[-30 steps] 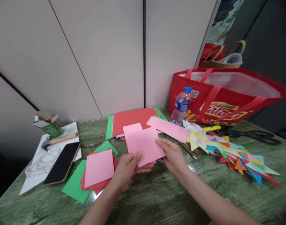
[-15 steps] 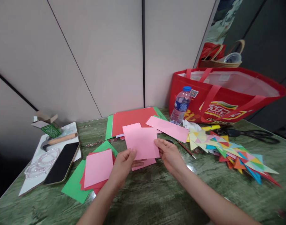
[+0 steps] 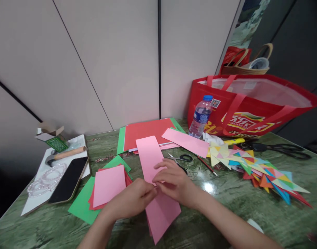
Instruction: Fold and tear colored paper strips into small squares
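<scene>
A pink square sheet of paper [image 3: 164, 216] hangs tilted below both hands, one corner pointing toward me. My left hand [image 3: 134, 199] is closed, its thumb and bent fingers gripping the sheet's upper edge. My right hand [image 3: 180, 183] pinches the same edge close by, with its other fingers loosely spread. Behind them a long pink paper strip [image 3: 148, 152] lies on the table, partly covered by the right fingers. To the left, another pink square [image 3: 109, 185] tops a stack of red and green sheets [image 3: 84, 204]. Scissors [image 3: 183, 158] with black handles rest just beyond my right hand.
A second pink strip [image 3: 186, 141] and a red sheet [image 3: 148, 131] lie at the back. Rightward are a water bottle [image 3: 200, 117], a red bag [image 3: 232, 110], a pencil [image 3: 206, 165] and folded coloured paper pieces [image 3: 262, 166]. A phone [image 3: 69, 180] and hammer [image 3: 66, 154] lie left.
The pink square has come down toward me and turned, uncovering the long strip and the scissors. My hands have moved closer together, now meeting at the sheet's edge.
</scene>
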Demonstrator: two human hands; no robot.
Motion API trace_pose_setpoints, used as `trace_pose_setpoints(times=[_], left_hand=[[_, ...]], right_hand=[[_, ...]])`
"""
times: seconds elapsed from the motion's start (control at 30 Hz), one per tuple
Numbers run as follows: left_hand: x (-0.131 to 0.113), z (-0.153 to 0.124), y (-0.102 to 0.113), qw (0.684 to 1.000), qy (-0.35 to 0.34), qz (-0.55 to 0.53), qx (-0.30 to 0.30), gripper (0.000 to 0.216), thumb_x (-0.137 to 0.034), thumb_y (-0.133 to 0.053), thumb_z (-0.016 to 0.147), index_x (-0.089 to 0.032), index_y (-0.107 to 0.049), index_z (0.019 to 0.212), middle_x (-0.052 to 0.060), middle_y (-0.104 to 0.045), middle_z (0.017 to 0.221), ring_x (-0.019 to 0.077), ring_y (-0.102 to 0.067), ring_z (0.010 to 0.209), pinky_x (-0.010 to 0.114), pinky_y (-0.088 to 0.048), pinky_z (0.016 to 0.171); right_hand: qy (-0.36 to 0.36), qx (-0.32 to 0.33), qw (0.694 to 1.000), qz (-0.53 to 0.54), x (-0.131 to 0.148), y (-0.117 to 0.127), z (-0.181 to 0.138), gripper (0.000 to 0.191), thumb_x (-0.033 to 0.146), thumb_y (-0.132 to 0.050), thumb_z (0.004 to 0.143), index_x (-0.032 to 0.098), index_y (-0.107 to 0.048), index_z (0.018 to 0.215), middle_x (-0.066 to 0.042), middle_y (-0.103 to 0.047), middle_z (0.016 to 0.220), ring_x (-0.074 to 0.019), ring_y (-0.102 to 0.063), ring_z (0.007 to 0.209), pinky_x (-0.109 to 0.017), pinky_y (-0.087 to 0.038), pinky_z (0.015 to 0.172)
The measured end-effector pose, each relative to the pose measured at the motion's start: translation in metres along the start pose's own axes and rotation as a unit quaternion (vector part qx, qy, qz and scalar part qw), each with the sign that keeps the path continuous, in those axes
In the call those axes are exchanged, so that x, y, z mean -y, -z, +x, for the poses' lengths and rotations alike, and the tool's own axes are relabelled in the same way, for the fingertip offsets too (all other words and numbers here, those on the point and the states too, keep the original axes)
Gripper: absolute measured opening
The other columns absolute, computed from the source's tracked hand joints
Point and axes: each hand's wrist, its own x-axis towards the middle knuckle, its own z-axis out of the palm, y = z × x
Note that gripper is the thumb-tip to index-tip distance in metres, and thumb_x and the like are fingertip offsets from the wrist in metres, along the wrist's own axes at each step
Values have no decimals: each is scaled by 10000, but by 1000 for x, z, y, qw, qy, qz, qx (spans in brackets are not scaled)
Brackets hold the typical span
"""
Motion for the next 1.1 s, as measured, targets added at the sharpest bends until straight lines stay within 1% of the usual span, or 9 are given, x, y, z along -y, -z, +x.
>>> trace_pose_setpoints(times=[0.07, 0.17, 0.3, 0.4, 0.53, 0.73, 0.93, 1.03, 1.1], left_hand=[[-1, 1, -2, 1000, -3, 3, 12, 362, -338, -336, 841, -185, -266, 520, -55, -250, 508, 82, -219, 471, 243, -158, 419], [-4, 2, -1, 1000, -9, 2, 11, 365, -318, -342, 838, -182, -266, 508, -55, -243, 505, 79, -222, 469, 240, -156, 420], [-5, 2, 0, 1000, -25, -6, -2, 363, -294, -350, 831, -180, -270, 496, -55, -246, 493, 78, -219, 465, 239, -158, 422], [-3, 1, -1, 1000, -19, -8, -6, 366, -312, -346, 837, -182, -268, 504, -55, -249, 492, 81, -211, 466, 243, -156, 421], [1, -1, 4, 1000, -4, 3, 9, 373, -345, -328, 851, -187, -245, 524, -56, -218, 511, 85, -199, 473, 242, -163, 425], [6, -11, 20, 1000, 17, -13, 16, 380, -406, -317, 858, -195, -234, 553, -53, -208, 538, 96, -184, 497, 244, -156, 441], [11, -14, 26, 999, 19, -33, 27, 375, -431, -312, 859, -195, -274, 569, -51, -227, 557, 99, -199, 502, 245, -165, 458], [13, -17, 30, 999, 17, -37, 16, 383, -428, -338, 851, -191, -297, 553, -52, -239, 552, 100, -223, 505, 239, -187, 468], [15, -20, 35, 999, 15, -48, -14, 384, -429, -355, 846, -181, -370, 554, -45, -306, 563, 104, -290, 524, 229, -238, 492]], right_hand=[[4, 43, 999, 4, 2, -3, -1, 133, 117, -533, 750, 213, -623, 768, -21, -661, 718, -166, -599, 775, -369, -415, 836], [-12, 85, 996, 11, 1, -5, -2, 106, 151, -532, 749, 217, -614, 768, -27, -661, 717, -162, -594, 705, -334, -442, 753], [-38, 87, 995, 10, 1, -5, -4, 105, 142, -528, 722, 220, -597, 734, -24, -653, 686, -167, -587, 683, -300, -440, 673], [-59, 90, 994, 7, 2, -3, -5, 99, 124, -523, 703, 207, -577, 691, -17, -633, 659, -152, -569, 642, -269, -423, 623], [-74, 86, 993, 3, -1, 3, -4, 97, 106, -523, 689, 192, -568, 687, -6, -611, 656, -134, -545, 622, -247, -401, 607], [-97, 62, 993, -8, -11, 13, -1, 98, 113, -499, 725, 186, -561, 703, -2, -589, 658, -122, -518, 613, -237, -386, 596], [-99, 42, 994, -30, -14, 12, -2, 99, 123, -495, 740, 187, -567, 720, -7, -594, 672, -131, -515, 626, -254, -379, 611], [-116, 31, 992, -42, -20, 13, -4, 98, 131, -494, 745, 190, -569, 723, -5, -590, 665, -136, -521, 626, -255, -379, 600], [-144, 8, 988, -47, -26, 16, -5, 101, 142, -487, 752, 196, -566, 718, -2, -588, 663, -140, -529, 623, -255, -386, 593]])
